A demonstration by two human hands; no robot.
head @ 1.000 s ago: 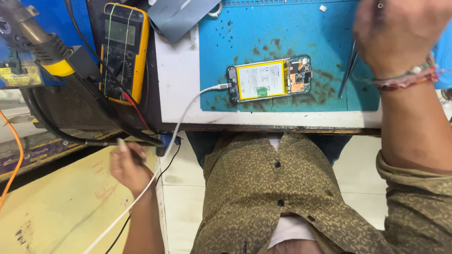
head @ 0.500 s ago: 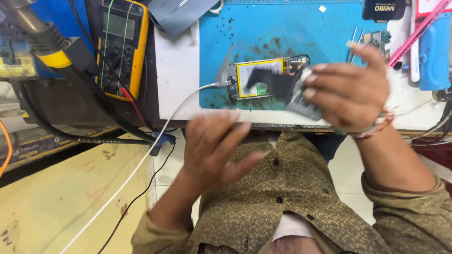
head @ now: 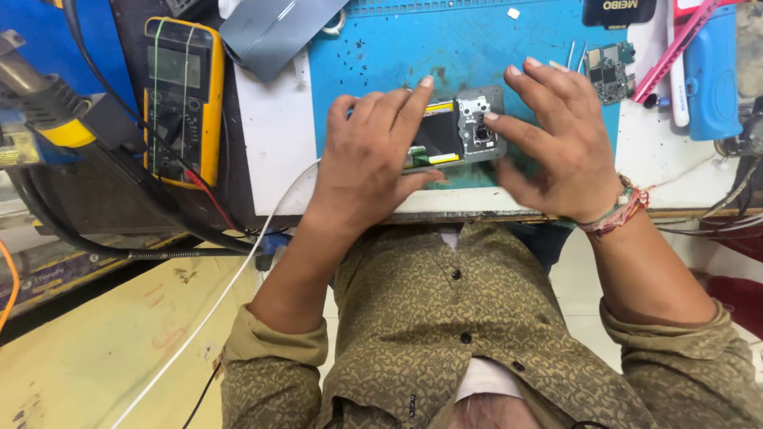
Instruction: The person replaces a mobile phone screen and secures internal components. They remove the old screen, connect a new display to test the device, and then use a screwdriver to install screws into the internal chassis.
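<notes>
Nearest, the left hand (head: 367,155) and right hand (head: 556,151) clamp their fingers on an opened phone (head: 459,131) lying on the blue mat (head: 381,56) at the bench edge. Left stands a yellow multimeter (head: 181,99); farther back, a grey flat package (head: 274,28) and a small circuit board (head: 606,73)

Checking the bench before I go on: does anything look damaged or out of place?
The blue mat is scorched and stained, and a bare circuit board lies loose beside it. Both hands, left and right, hold the opened phone.
</notes>
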